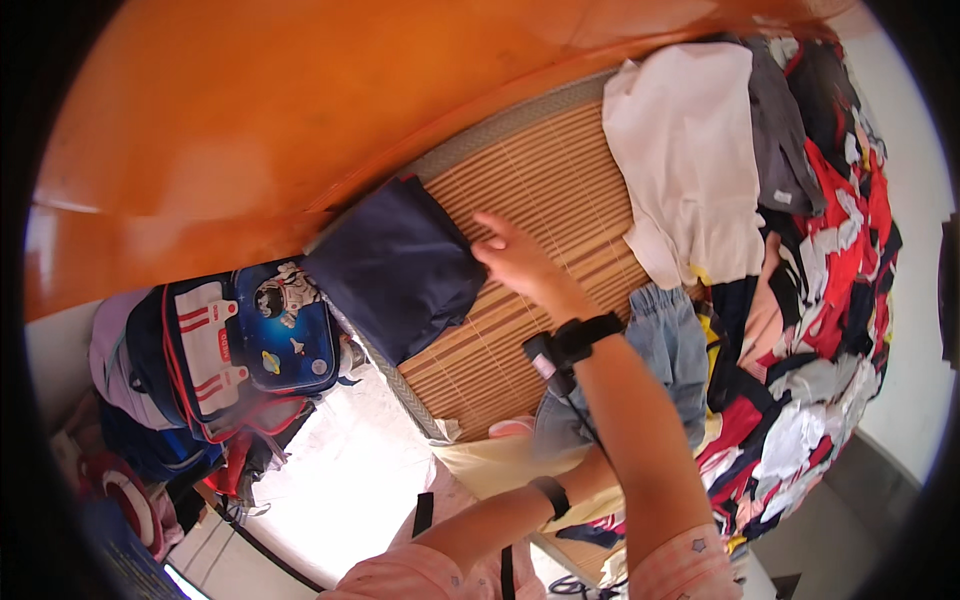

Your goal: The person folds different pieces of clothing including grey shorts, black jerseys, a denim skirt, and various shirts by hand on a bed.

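A folded dark navy garment (395, 265) lies at the left end of a bamboo-slat mat (550, 170). My right hand (515, 260) is over the mat at the garment's right edge, fingers apart and holding nothing. I cannot tell whether its fingertips touch the cloth. My left hand (598, 474) reaches rightward beneath my right forearm, near a pale yellow cloth (500, 465) and blue denim clothing (665, 325). The forearm hides its fingers. A white garment (690, 150) is spread on the mat's far right part, beside a dark grey garment (785, 135).
A large heap of mixed clothes (800, 400) covers the right side. An orange glossy board (250, 110) borders the mat's far edge. Left of the mat stands a blue schoolbag (290, 330) with an astronaut picture, among other bags. A cable hangs from the device strapped to my right wrist (560, 355).
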A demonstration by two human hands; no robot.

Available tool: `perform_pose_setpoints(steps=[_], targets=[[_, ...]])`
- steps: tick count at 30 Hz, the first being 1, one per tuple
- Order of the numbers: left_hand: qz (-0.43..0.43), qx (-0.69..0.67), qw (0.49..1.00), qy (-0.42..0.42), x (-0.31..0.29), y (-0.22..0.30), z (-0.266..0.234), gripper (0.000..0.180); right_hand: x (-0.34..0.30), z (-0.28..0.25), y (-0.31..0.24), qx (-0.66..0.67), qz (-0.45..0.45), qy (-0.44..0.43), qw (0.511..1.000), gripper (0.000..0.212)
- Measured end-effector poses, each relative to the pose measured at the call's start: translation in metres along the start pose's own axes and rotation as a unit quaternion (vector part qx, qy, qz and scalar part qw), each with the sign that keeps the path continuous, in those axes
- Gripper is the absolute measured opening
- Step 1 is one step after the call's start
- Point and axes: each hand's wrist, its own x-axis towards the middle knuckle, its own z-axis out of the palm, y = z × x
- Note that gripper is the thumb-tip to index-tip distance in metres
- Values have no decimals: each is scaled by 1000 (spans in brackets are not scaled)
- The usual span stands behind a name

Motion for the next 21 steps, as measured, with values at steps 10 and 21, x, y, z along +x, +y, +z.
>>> perform_pose_setpoints(steps=[10,21], targets=[[-30,112,993,17,67,-18,-101,26,-270,-186,170,-210,89,528,818,21],[-323,-311,893,50,163,-21,-50,58,-306,-78,226,-352,18,568,744,18]])
